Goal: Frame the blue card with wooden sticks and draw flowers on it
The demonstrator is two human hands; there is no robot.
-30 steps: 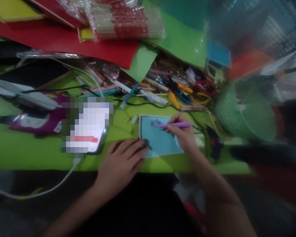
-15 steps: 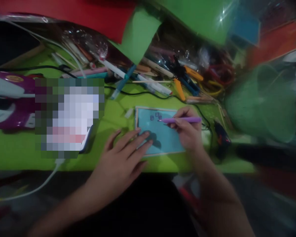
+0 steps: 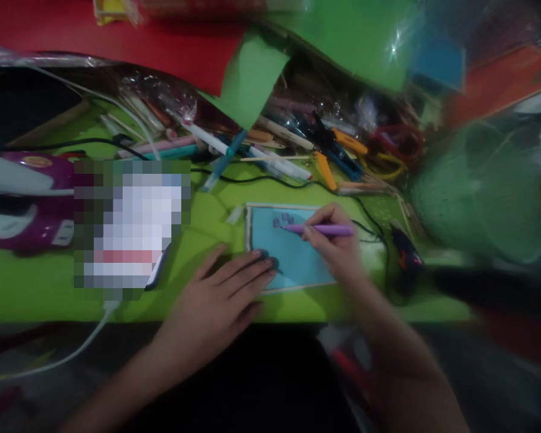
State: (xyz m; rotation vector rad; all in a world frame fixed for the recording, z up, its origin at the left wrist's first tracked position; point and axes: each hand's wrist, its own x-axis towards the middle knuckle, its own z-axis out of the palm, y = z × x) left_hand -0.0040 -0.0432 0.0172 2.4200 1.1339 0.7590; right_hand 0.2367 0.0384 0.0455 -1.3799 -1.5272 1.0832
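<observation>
A blue card (image 3: 297,258) with a pale raised border lies on the bright green table top (image 3: 198,228). Near its upper edge are a few small dark purple drawn marks (image 3: 285,217). My right hand (image 3: 336,246) is closed round a purple pen (image 3: 329,230), whose tip points left, at or just above the card beside the marks. My left hand (image 3: 225,288) lies flat with its fingers stretched out, the fingertips resting on the card's lower left part. Those fingers cover part of the card's edge.
Left of the card lies a phone with a blurred screen (image 3: 137,222) and a white cable (image 3: 110,307). Behind are pens, sticks and orange-handled pliers (image 3: 327,171). A black cord (image 3: 270,181) crosses the table. On the right are a green translucent container (image 3: 473,198) and a dark cutter-like tool (image 3: 406,252).
The pen tip has shifted left and a little down relative to the marks, along with my right hand. My left hand stays on the card. The whole view has shifted slightly.
</observation>
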